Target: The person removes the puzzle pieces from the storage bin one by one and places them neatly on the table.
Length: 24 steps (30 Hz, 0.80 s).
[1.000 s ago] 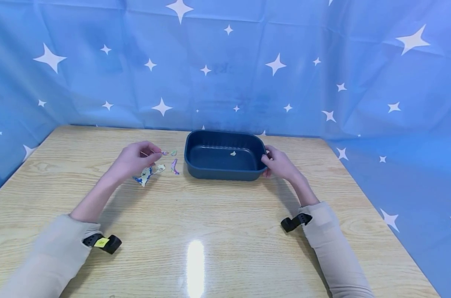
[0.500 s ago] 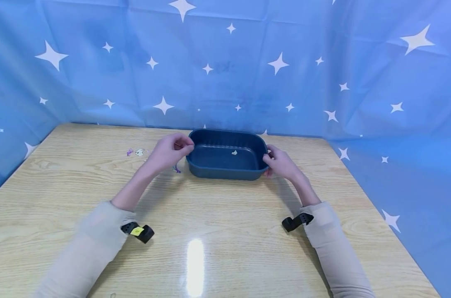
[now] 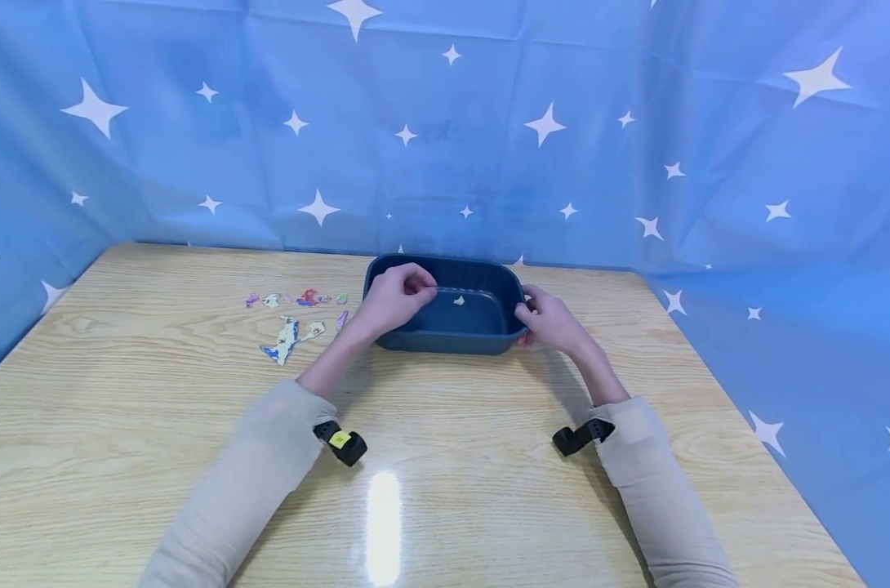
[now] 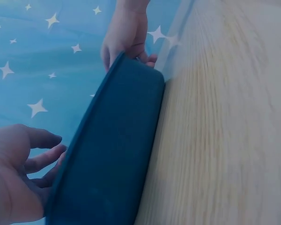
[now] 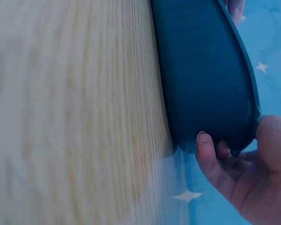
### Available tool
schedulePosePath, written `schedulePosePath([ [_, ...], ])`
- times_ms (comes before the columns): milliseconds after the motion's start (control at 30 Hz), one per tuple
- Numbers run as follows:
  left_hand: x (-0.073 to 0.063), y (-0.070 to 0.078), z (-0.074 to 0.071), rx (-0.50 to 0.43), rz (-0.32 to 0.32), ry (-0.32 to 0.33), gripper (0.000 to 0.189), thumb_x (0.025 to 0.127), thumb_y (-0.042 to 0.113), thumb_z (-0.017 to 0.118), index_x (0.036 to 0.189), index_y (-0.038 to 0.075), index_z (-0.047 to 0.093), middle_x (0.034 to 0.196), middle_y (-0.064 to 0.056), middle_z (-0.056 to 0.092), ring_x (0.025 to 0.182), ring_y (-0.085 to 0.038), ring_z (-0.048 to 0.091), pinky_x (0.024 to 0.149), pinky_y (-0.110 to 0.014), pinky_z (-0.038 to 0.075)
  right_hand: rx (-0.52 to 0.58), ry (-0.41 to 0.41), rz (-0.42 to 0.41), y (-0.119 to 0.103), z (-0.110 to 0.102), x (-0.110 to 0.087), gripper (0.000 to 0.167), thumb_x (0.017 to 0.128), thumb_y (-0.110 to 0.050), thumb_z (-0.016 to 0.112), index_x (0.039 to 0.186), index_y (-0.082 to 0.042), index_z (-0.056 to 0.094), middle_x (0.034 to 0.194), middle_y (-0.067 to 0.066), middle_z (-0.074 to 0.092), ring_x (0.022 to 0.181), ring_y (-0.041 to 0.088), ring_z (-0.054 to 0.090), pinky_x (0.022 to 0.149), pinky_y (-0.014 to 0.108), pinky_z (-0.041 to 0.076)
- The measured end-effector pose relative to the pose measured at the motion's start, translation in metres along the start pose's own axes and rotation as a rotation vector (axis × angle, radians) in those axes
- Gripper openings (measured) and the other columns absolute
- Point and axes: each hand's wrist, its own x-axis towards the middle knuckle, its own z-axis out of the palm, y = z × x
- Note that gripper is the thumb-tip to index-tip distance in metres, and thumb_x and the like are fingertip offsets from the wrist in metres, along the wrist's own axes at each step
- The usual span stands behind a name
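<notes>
A dark blue rectangular plastic tub (image 3: 445, 343) stands on the wooden table, and one small pale scrap (image 3: 460, 300) lies on its floor. My left hand (image 3: 395, 300) is over the tub's left part. Its thumb and forefinger tips meet in the head view; whether a scrap sits between them, I cannot tell. From the left wrist, the same hand's bent fingers (image 4: 47, 161) show just behind the tub's rim. My right hand (image 3: 551, 321) grips the tub's right end, thumb over the rim and fingers (image 5: 210, 161) against the outer wall.
Left of the tub lie several small irregular colourful scraps: a red one (image 3: 309, 297), a white one (image 3: 271, 300), a purple one (image 3: 251, 300) and a larger blue-and-white one (image 3: 287, 339). A blue curtain (image 3: 445, 147) with white stars hangs behind the table (image 3: 445, 425).
My left hand has moved right, from beside the scraps, across the tub's left rim to over its inside. The right hand keeps its grip on the tub, which stays in place.
</notes>
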Motion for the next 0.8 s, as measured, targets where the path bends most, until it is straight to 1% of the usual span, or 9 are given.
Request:
schedulePosePath([
  [167, 0.013, -0.002, 0.015, 0.022, -0.012, 0.004, 0.015, 0.101, 0.014, 0.063, 0.109, 0.003, 0.069, 0.096, -0.009, 0.066, 0.086, -0.022, 0.06, 0.075, -0.032, 0.049, 0.005, 0.009, -0.019, 0.0, 0.001, 0.0, 0.052, 0.104, -0.012, 0.041, 0.153, 0.005, 0.031, 0.094, 0.027, 0.064, 0.06, 0.029, 0.068, 0.059, 0.039, 0.059],
  [300, 0.023, -0.003, 0.025, 0.053, -0.029, -0.012, 0.019, 0.102, 0.013, 0.061, 0.113, 0.001, 0.07, 0.099, -0.01, 0.066, 0.089, -0.024, 0.059, 0.078, -0.033, 0.05, 0.005, 0.01, -0.019, 0.001, 0.001, 0.0, 0.051, 0.104, -0.011, 0.041, 0.152, 0.005, 0.032, 0.093, 0.027, 0.064, 0.059, 0.029, 0.068, 0.059, 0.039, 0.059],
  [433, 0.034, -0.003, 0.033, 0.084, -0.056, -0.065, 0.022, 0.102, 0.013, 0.061, 0.117, 0.0, 0.07, 0.103, -0.01, 0.066, 0.093, -0.024, 0.059, 0.085, -0.035, 0.05, 0.003, 0.007, -0.019, 0.002, -0.001, 0.0, 0.051, 0.104, -0.01, 0.04, 0.152, 0.006, 0.031, 0.093, 0.027, 0.064, 0.059, 0.029, 0.068, 0.06, 0.039, 0.059],
  [567, 0.045, -0.003, 0.039, 0.135, -0.066, -0.118, 0.022, 0.101, 0.012, 0.061, 0.117, 0.001, 0.071, 0.107, -0.012, 0.068, 0.099, -0.025, 0.06, 0.091, -0.037, 0.049, 0.002, 0.008, -0.021, 0.002, -0.002, -0.001, 0.051, 0.104, -0.01, 0.041, 0.151, 0.006, 0.031, 0.094, 0.028, 0.064, 0.059, 0.029, 0.068, 0.059, 0.039, 0.059],
  [733, 0.053, -0.007, 0.045, 0.221, -0.09, -0.197, 0.026, 0.102, 0.012, 0.059, 0.124, 0.003, 0.07, 0.122, -0.013, 0.068, 0.115, -0.027, 0.061, 0.1, -0.038, 0.048, 0.004, 0.009, -0.012, 0.001, -0.001, -0.001, 0.051, 0.105, -0.01, 0.041, 0.152, 0.005, 0.032, 0.095, 0.028, 0.063, 0.06, 0.029, 0.068, 0.06, 0.04, 0.059],
  [767, 0.053, -0.007, 0.046, 0.237, -0.095, -0.213, 0.027, 0.102, 0.011, 0.059, 0.127, 0.003, 0.068, 0.125, -0.013, 0.067, 0.117, -0.027, 0.061, 0.101, -0.038, 0.048, 0.004, 0.008, -0.011, 0.0, -0.001, -0.001, 0.051, 0.105, -0.011, 0.041, 0.153, 0.005, 0.031, 0.095, 0.028, 0.063, 0.06, 0.029, 0.068, 0.061, 0.04, 0.059],
  [800, 0.054, -0.008, 0.046, 0.247, -0.103, -0.231, 0.029, 0.103, 0.011, 0.058, 0.13, 0.003, 0.067, 0.129, -0.014, 0.066, 0.116, -0.027, 0.061, 0.099, -0.037, 0.048, 0.003, 0.007, -0.012, 0.0, 0.0, -0.001, 0.051, 0.105, -0.011, 0.041, 0.153, 0.004, 0.031, 0.096, 0.028, 0.063, 0.06, 0.029, 0.068, 0.061, 0.04, 0.059],
])
